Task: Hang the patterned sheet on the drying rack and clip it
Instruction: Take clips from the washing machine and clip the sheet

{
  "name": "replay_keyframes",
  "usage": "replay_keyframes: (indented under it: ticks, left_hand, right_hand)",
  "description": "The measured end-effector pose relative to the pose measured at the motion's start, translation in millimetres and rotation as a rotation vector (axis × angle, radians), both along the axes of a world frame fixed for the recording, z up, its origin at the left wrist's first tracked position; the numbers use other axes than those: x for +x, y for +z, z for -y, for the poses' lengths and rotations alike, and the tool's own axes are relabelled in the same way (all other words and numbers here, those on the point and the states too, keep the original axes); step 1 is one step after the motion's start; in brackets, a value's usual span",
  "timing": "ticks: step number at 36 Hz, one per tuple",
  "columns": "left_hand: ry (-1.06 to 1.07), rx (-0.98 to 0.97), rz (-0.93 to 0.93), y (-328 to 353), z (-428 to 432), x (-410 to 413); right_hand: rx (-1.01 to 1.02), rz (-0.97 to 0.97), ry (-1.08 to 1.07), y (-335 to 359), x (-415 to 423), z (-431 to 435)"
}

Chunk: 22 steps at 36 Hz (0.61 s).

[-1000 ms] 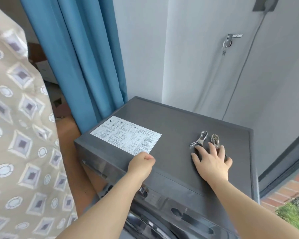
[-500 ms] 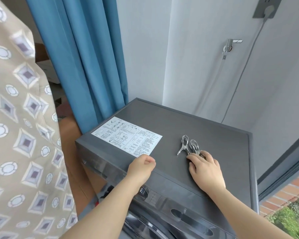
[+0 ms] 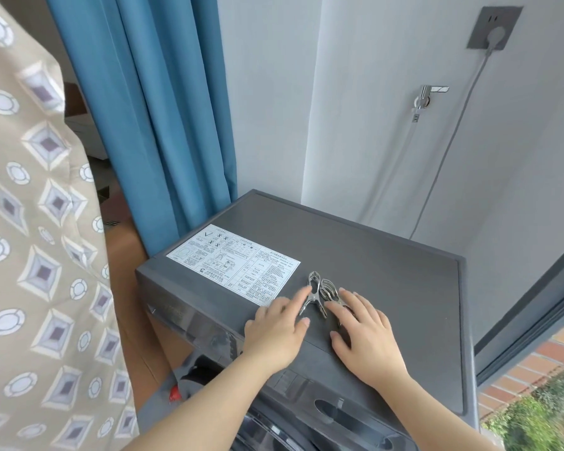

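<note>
The patterned sheet (image 3: 43, 255), beige with diamonds and circles, hangs down the left side of the view; whatever carries it is out of frame. Two metal clips (image 3: 319, 292) lie side by side on the grey washing machine top (image 3: 404, 288). My left hand (image 3: 275, 330) lies flat with fingers apart, its fingertips touching the left clip. My right hand (image 3: 365, 333) rests flat beside it, fingers spread and touching the right clip. Neither hand has closed around a clip.
A white instruction sticker (image 3: 233, 263) sits on the machine top's left part. Blue curtains (image 3: 150, 109) hang behind the machine. On the white wall are a tap (image 3: 425, 97) and a socket with a plugged cable (image 3: 494, 30). A window frame (image 3: 528, 301) runs at right.
My right hand slid the two clips leftward and nearer across the machine top. My left hand opened from a fist at the front edge and moved right to meet the clips.
</note>
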State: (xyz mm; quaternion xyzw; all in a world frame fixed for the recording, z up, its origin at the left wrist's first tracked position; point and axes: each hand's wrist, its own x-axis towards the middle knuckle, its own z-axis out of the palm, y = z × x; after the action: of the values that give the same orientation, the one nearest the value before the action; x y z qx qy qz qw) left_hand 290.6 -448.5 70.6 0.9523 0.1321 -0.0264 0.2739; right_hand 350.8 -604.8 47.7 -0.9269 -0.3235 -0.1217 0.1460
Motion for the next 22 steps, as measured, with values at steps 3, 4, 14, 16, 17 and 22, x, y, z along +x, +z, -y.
replay_keyframes:
  ticks: [3,4,14,16,17,22]
  left_hand:
    - [-0.062,0.147,-0.049,-2,3,5]
    - [-0.068,0.173,-0.059,-3,3,5]
    - [0.179,0.168,-0.003,0,12,10]
    - [0.183,0.184,-0.048,0,17,15]
    - [0.168,0.213,-0.080,0,19,18]
    - [0.163,0.307,-0.163,3,20,26]
  right_hand:
    - [-0.007,-0.008,-0.083,-2,1,-2]
    - [-0.019,-0.021,-0.109,-3,2,-2]
    - [0.107,0.033,-0.083,-7,3,0]
    - [0.082,-0.045,-0.146,-5,1,0]
    - [0.060,-0.055,-0.206,-4,2,0]
    - [-0.056,-0.196,-0.367,-4,7,-1]
